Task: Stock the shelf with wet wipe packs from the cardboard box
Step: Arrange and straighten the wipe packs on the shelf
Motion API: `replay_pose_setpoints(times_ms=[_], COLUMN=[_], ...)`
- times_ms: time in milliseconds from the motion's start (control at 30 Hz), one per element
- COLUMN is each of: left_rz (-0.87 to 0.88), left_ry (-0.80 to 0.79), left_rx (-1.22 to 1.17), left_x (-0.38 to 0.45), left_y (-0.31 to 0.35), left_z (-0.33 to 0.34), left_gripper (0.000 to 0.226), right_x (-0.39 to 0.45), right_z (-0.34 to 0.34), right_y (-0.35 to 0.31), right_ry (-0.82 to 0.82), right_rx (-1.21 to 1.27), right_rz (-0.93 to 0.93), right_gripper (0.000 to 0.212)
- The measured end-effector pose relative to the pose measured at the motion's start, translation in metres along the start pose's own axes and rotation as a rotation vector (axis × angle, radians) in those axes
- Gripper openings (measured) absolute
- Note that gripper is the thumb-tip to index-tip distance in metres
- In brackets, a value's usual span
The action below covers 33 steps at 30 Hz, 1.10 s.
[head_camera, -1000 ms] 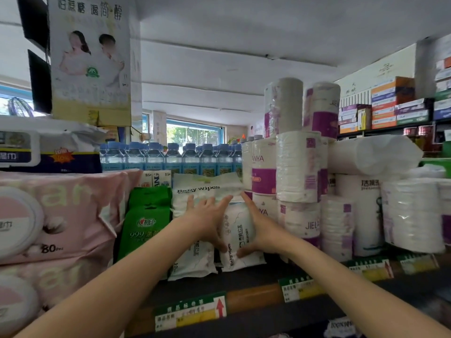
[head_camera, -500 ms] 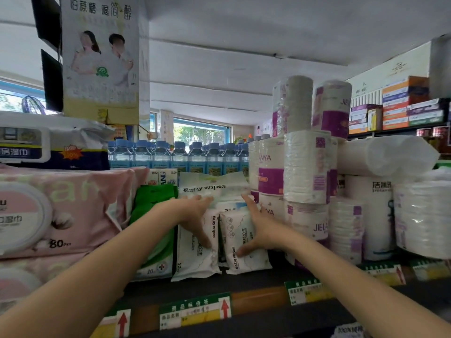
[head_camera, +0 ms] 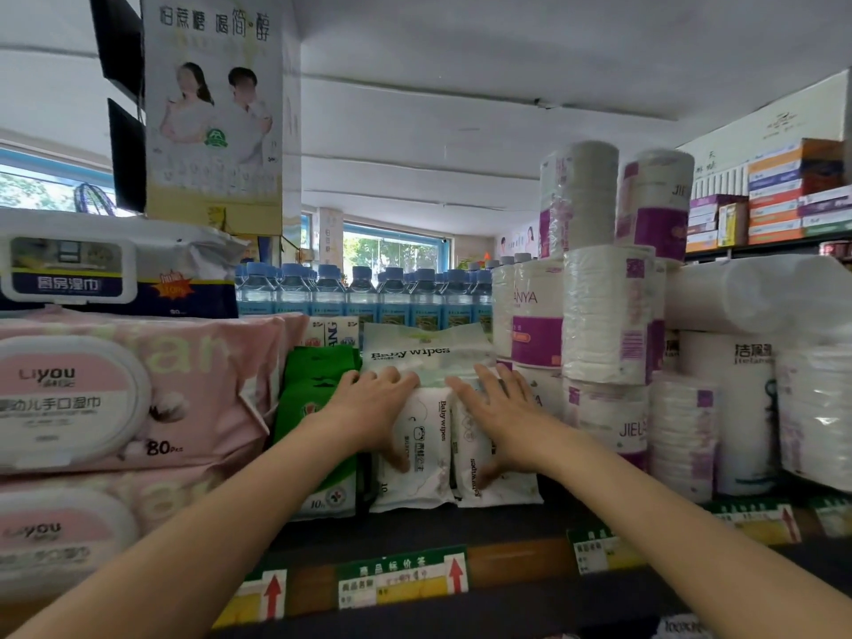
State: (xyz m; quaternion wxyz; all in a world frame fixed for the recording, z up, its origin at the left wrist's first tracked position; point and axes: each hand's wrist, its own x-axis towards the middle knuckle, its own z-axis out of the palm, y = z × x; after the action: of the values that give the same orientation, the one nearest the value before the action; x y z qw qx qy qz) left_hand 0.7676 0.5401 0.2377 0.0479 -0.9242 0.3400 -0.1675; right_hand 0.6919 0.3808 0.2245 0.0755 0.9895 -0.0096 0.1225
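Observation:
Two small white wet wipe packs stand upright side by side on the dark shelf (head_camera: 461, 530). My left hand (head_camera: 373, 410) lies over the left pack (head_camera: 426, 458), fingers curled on its top edge and thumb down its front. My right hand (head_camera: 500, 419) covers the right pack (head_camera: 472, 488), fingers reaching past its top and thumb low on its face. A larger "Baby wipes" pack (head_camera: 424, 352) rests just behind and above them. No cardboard box is in view.
Green wipe packs (head_camera: 318, 389) stand directly left of the white ones, and big pink packs (head_camera: 138, 394) are stacked at far left. Wrapped tissue rolls (head_camera: 604, 315) tower close on the right. Water bottles (head_camera: 369, 292) line the back. Price tags (head_camera: 401, 576) run along the shelf edge.
Both hands have moved from the packs' sides onto their fronts and tops. The two white packs now stand straighter and closer together. The view has come nearer.

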Motion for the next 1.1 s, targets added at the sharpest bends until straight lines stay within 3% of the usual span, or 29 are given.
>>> replay_pose_setpoints(times_ms=[200, 367, 500, 667, 900, 1000, 1100], left_rz=[-0.030, -0.105, -0.168, -0.193, -0.223, -0.231, -0.216], left_ry=[-0.023, 0.050, 0.082, 0.203, 0.326, 0.314, 0.207], left_rx=[0.066, 0.157, 0.096, -0.117, -0.143, -0.053, 0.228], left_x=[-0.015, -0.034, -0.034, -0.016, -0.004, -0.013, -0.029], left_y=[-0.001, -0.008, -0.014, -0.025, -0.014, -0.014, -0.013], left_z=[-0.005, -0.002, 0.000, -0.003, -0.002, -0.003, -0.005], left_gripper=[0.112, 0.081, 0.075, 0.044, 0.029, 0.032, 0.042], right_x=[-0.005, -0.003, 0.011, 0.021, 0.016, 0.021, 0.027], right_z=[0.000, -0.012, -0.003, 0.005, 0.008, 0.014, 0.012], right_y=[0.003, 0.001, -0.026, -0.038, -0.041, -0.050, -0.054], right_ry=[0.018, 0.127, 0.091, 0.096, 0.068, 0.145, 0.159], right_rx=[-0.021, 0.057, -0.144, -0.222, -0.165, -0.240, -0.306], right_rz=[0.016, -0.105, -0.213, -0.235, -0.205, -0.160, -0.142], right_gripper=[0.122, 0.119, 0.117, 0.120, 0.121, 0.126, 0.131])
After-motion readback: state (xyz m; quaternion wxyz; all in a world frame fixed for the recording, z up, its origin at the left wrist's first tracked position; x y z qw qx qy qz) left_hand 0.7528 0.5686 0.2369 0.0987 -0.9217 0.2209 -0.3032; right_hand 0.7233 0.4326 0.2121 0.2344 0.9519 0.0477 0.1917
